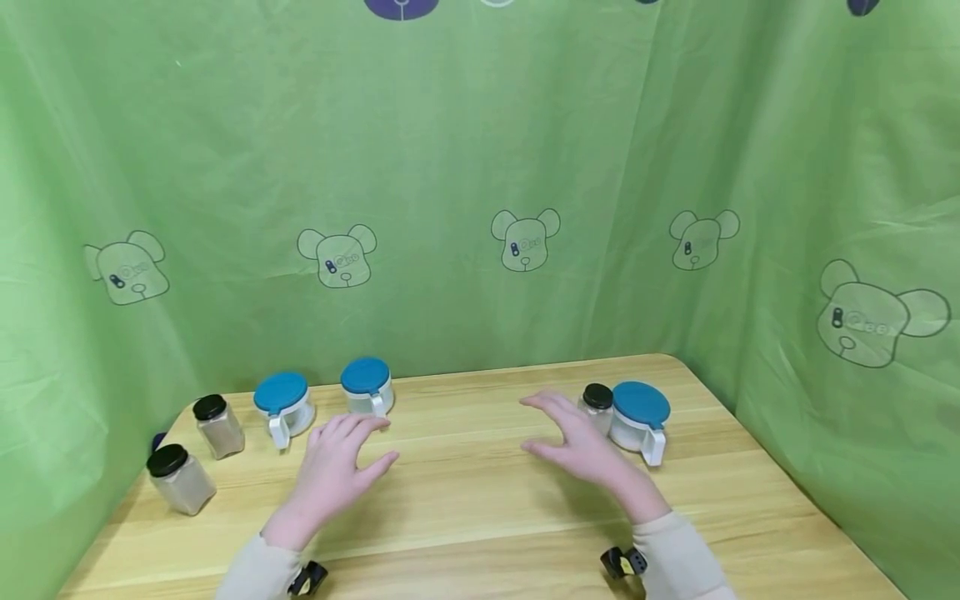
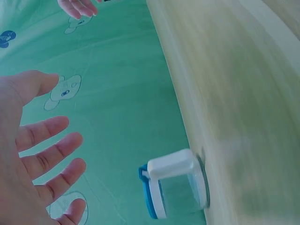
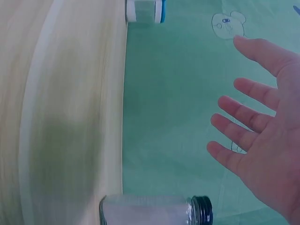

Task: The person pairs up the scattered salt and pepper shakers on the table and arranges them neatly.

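Observation:
My left hand [image 1: 335,468] hovers over the left half of the table, fingers spread and relaxed, holding nothing. Just beyond it stands a clear jar with a blue lid and white handle [image 1: 366,385]; a similar blue-lidded jar [image 1: 282,404] is to its left. My right hand [image 1: 577,442] is held above the right half, thumb and fingers apart, also holding nothing. Beside it are a black-lidded jar [image 1: 597,402], partly hidden by the hand, and a third blue-lidded jar [image 1: 642,417]. In the right wrist view the clear jar with the black lid [image 3: 150,211] lies below the hand.
Two black-lidded jars with pale contents, one at the left edge [image 1: 182,479] and one farther back [image 1: 220,427], stand on the wooden table [image 1: 465,500]. A green curtain [image 1: 450,167] with bear-head prints hangs behind and along both sides.

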`<state>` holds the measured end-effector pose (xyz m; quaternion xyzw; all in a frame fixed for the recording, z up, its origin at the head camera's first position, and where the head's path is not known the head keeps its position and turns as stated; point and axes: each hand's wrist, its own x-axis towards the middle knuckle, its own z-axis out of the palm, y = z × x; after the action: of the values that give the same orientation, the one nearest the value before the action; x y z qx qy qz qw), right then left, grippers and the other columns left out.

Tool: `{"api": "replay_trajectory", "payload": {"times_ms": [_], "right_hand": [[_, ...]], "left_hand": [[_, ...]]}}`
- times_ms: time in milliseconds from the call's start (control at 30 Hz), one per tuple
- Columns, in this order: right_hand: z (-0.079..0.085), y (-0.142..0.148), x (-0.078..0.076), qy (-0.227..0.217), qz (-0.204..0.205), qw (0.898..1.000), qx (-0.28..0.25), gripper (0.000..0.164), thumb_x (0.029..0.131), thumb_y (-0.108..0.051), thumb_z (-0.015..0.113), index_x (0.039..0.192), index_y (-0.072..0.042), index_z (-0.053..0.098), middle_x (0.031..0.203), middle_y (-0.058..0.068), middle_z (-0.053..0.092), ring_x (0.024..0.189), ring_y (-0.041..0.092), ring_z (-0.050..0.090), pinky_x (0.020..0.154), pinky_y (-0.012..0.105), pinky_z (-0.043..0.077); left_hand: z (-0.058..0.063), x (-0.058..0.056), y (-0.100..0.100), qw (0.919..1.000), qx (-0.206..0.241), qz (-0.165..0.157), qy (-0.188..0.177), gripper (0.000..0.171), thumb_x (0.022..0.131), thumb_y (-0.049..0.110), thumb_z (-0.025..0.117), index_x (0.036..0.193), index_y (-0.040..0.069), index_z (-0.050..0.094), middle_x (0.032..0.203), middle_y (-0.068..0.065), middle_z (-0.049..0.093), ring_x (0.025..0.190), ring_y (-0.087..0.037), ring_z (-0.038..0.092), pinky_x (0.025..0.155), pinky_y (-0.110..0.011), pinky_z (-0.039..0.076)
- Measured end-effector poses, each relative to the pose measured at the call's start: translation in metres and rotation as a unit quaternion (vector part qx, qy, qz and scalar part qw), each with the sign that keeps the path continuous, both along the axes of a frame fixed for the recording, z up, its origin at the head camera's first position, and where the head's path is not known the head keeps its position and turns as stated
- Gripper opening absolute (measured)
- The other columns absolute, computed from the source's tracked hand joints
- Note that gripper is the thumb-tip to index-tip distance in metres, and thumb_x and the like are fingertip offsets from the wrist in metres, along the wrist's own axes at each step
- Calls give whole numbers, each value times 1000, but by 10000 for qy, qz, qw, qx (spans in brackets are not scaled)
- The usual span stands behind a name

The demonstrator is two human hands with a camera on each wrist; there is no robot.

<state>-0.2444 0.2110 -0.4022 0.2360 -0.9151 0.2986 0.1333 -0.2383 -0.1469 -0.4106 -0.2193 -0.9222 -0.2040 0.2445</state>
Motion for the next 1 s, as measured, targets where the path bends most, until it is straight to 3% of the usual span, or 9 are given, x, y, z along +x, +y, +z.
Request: {"api": "replay_trajectory", "payload": {"times_ms": [467,1000], "right_hand": [[-2,-23,6,-403,433,9981,-178,61,86,-35,72,140,-18,49,142,9,50,131,32,48,106,56,41],[-2,-46,7,-367,734,9966,23,61,87,-35,72,141,-18,48,142,6,51,131,27,50,108,50,42]], "left_hand": [[3,10,-28,9989,18,459,6,44,80,40,77,116,16,68,115,-4,69,111,-28,58,95,-57,37],[0,16,-56,9963,25,856,-25,45,82,39,76,120,15,66,121,-8,67,114,-30,56,92,-54,36]]}}
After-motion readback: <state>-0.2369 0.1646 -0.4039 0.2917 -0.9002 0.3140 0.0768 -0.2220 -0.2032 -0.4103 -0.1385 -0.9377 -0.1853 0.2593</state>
